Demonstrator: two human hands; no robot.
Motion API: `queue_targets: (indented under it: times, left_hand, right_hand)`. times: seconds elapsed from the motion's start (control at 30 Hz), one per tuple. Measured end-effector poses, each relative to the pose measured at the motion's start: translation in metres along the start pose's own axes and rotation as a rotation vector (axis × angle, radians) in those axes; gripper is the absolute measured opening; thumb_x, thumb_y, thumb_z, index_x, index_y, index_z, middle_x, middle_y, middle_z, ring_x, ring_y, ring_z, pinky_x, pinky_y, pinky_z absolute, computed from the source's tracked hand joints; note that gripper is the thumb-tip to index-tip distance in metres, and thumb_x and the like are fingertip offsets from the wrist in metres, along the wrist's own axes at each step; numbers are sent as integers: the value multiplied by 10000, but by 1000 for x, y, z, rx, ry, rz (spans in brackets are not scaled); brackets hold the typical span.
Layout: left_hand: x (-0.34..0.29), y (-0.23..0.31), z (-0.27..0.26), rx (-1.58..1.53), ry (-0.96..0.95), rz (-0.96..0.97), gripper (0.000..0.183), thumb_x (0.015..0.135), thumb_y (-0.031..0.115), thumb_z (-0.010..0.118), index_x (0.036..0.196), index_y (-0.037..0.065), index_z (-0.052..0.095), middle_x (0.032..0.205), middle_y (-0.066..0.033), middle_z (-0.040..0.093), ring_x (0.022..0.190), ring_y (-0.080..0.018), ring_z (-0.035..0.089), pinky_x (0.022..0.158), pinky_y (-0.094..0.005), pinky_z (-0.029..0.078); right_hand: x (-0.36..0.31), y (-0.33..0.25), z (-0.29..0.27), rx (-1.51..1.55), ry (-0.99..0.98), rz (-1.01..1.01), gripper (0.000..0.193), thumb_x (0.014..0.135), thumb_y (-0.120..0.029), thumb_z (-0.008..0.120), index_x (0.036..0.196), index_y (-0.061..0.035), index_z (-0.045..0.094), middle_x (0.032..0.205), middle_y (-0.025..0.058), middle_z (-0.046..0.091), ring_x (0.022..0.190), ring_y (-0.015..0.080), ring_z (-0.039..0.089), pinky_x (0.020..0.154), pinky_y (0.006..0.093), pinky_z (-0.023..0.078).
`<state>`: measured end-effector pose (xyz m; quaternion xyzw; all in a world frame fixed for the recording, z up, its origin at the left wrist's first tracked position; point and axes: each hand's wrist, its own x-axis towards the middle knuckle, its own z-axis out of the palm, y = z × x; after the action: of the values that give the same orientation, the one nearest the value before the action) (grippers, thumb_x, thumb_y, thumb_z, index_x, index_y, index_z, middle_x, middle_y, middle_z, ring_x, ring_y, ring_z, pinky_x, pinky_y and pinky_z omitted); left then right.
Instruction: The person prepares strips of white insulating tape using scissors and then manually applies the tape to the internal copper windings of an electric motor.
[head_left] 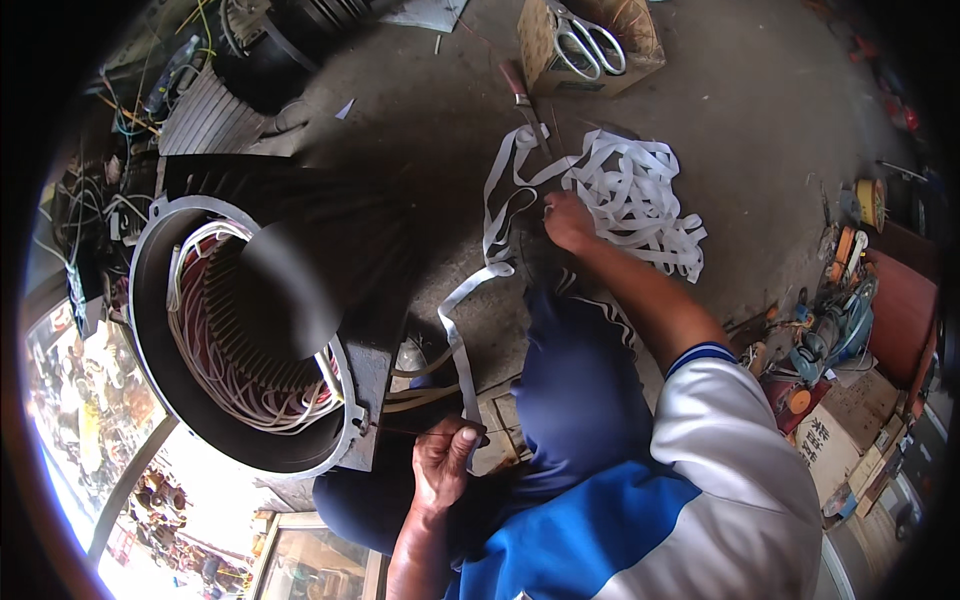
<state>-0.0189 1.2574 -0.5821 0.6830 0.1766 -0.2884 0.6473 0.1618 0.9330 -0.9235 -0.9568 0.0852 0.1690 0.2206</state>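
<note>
My left hand (443,464) is closed, thumb on top, around a white cloth tape (457,330) in front of the motor housing. A thin dark strand (398,431) runs from the housing's rim to these fingers. From the hand the tape climbs in a loose, twisted line toward a tangled heap of the same tape (635,195) on the floor. My right hand (570,222) is at the heap's left edge with its fingers curled in, beside a loop of tape; what they hold is hidden. The round metal motor housing (140,290) has red and white wires (215,385) inside its slotted ring.
Beyond the tape lie a red-handled knife (514,80) and a cardboard box (645,55) with scissors (588,45) on it. Tools and cartons (850,420) crowd the right side. Cables (120,190) hang at the far left, and a glass-fronted case (315,562) stands near.
</note>
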Motion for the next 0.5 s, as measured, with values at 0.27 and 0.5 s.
queue_targets:
  times: [0.27, 0.5]
  left_hand:
    - [8, 10, 0, -39, -88, -33, 304, 1040, 238, 628, 903, -25, 693, 803, -73, 677, 744, -149, 625, 712, -283, 493]
    - [17, 9, -13, -230, -200, -181, 334, 1053, 264, 608, 925, -33, 694, 849, -77, 691, 784, -153, 640, 730, -281, 505]
  right_hand:
    - [83, 12, -33, -106, 34, 332, 236, 906, -216, 609, 1095, -99, 688, 1120, 176, 719, 1110, 384, 673, 936, 509, 548]
    - [110, 11, -29, -247, -88, 359, 353, 912, -226, 579, 1247, -115, 607, 1258, 209, 684, 1200, 400, 647, 981, 520, 533]
